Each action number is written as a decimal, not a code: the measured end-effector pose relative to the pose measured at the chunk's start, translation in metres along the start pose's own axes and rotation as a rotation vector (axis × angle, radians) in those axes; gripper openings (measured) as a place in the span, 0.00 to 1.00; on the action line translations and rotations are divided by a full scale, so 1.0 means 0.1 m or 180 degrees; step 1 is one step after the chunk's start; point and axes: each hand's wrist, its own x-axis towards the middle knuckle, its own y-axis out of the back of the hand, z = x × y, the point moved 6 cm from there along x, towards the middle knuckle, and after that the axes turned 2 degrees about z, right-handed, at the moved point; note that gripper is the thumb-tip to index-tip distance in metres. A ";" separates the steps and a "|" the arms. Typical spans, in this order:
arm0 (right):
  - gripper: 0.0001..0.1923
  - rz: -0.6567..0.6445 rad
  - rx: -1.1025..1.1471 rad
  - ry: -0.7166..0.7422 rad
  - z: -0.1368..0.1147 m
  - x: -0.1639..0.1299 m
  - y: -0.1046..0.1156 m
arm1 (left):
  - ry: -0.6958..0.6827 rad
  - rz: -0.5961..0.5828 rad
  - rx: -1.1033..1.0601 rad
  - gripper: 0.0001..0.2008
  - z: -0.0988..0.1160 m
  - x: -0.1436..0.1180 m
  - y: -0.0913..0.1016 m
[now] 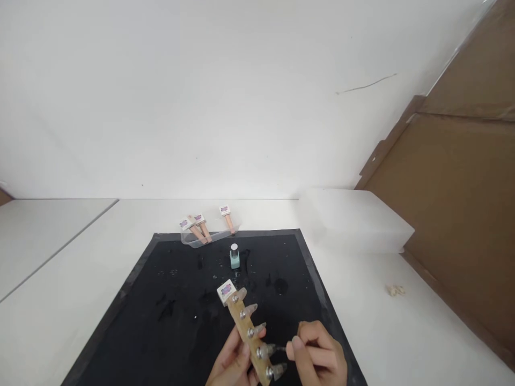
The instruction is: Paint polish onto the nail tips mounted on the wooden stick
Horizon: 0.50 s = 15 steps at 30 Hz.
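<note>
My left hand (233, 359) is closed around a wooden nail display strip (243, 324). Several clear nail tips (250, 310) stick out along its right side on round silver mounts. At the strip's far end is a white square bottle (227, 290) with a purple label; whether it touches the strip or stands behind it I cannot tell. My right hand (319, 351) pinches a peach-coloured nail polish brush (322, 357) by its handle. Its dark bristle end is at the second-nearest nail tip (267, 350). Farther back on the mat stands a small mint-green nail polish bottle (235, 259).
A black mat (169, 311) lies on the white table (346, 289). At its back edge a clear tray (197, 244) holds several white bottles with peach caps. A white foam block (362, 225) and cardboard (462, 214) border the right side, near small beige bits (395, 290).
</note>
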 end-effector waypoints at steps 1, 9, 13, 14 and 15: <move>0.17 0.0041 0.0037 0.0099 -0.01 0.00 0.00 | -0.0003 -0.0001 0.0005 0.17 0.00 -0.01 -0.01; 0.12 -0.0156 -0.0057 0.0350 -0.04 -0.03 -0.03 | -0.0059 0.0072 0.0084 0.18 0.00 -0.04 -0.01; 0.14 -0.0148 -0.0108 0.0174 -0.03 -0.01 0.07 | -0.0048 0.0133 0.0108 0.18 0.00 -0.05 -0.01; 0.14 -0.0226 -0.0040 0.0180 -0.03 -0.01 0.07 | -0.0051 0.0132 0.0110 0.18 0.00 -0.05 -0.01; 0.13 -0.0311 0.0026 0.0198 -0.04 -0.01 0.07 | -0.0061 0.0122 0.0119 0.18 0.00 -0.05 -0.02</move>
